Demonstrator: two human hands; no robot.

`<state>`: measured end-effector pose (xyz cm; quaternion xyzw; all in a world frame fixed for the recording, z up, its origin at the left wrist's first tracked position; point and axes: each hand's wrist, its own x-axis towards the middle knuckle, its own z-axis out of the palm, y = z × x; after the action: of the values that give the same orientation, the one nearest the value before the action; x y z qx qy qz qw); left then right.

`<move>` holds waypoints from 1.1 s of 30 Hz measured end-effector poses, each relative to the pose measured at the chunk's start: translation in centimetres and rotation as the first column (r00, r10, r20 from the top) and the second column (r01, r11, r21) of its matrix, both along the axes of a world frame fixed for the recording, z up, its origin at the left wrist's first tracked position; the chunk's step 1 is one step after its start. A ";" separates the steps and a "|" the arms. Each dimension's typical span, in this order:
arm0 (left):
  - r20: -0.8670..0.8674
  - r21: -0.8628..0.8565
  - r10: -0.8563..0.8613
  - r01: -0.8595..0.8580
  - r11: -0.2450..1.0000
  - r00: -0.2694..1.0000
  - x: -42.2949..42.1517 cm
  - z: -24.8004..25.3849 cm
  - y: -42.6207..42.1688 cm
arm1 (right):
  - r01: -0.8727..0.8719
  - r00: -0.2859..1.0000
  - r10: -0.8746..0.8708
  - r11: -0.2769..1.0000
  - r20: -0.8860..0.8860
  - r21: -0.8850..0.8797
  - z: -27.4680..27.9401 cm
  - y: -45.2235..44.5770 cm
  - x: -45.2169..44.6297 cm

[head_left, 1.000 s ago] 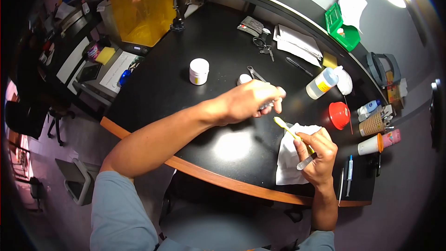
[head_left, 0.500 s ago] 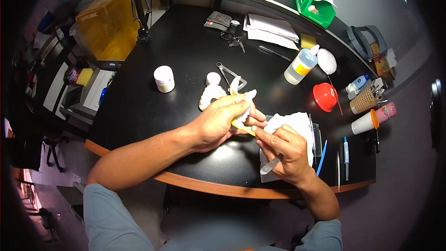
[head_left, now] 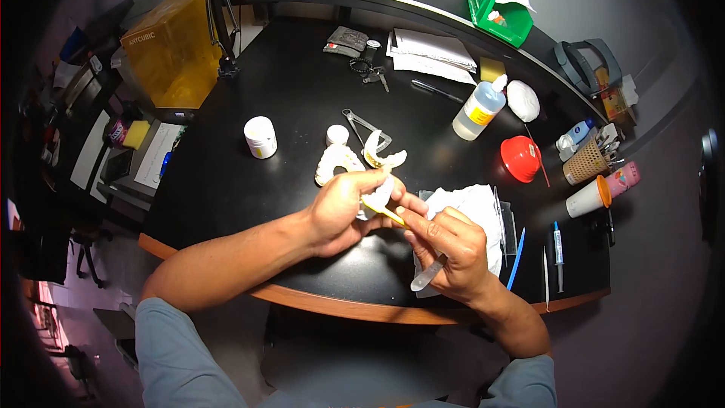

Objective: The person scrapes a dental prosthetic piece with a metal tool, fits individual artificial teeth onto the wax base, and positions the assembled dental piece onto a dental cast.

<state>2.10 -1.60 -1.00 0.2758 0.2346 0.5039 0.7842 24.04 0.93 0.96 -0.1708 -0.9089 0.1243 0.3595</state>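
My left hand (head_left: 340, 211) is closed around a small white piece (head_left: 384, 190) that looks like a dental model, partly hidden by the fingers. In my right hand (head_left: 453, 245) is a slim toothbrush-like tool (head_left: 387, 214) with a yellow neck and a clear greyish handle. Its yellow end touches or lies right at the white piece; I cannot tell which. Just beyond my left hand lie a cream dental cast (head_left: 337, 160) with teeth and a pale horseshoe-shaped piece (head_left: 387, 159). A white lid (head_left: 337, 134) and a metal caliper (head_left: 365, 127) lie behind them.
An uncapped white jar (head_left: 260, 138) stands left. To the right are white tissue (head_left: 479, 208), a blue strip (head_left: 517, 258), a syringe (head_left: 559, 253), a red bowl (head_left: 519, 159), a liquid bottle (head_left: 479, 111) and a tool basket (head_left: 584, 164). The wooden table edge (head_left: 340, 310) runs before me.
Both hands have shifted slightly left with the white piece and the yellow tool. The horseshoe-shaped piece behind them now shows more fully. The view has tilted a little.
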 end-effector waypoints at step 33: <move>-0.234 0.243 0.119 -0.060 0.968 0.965 -0.5 -0.8 1.0 | -0.028 0.992 0.029 1.000 0.123 -0.011 0.8 -0.6 1.0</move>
<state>1.65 -0.64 -1.80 0.4159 0.2816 0.5248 0.6873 25.02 0.32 1.75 -0.1667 -0.9311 0.1228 0.3004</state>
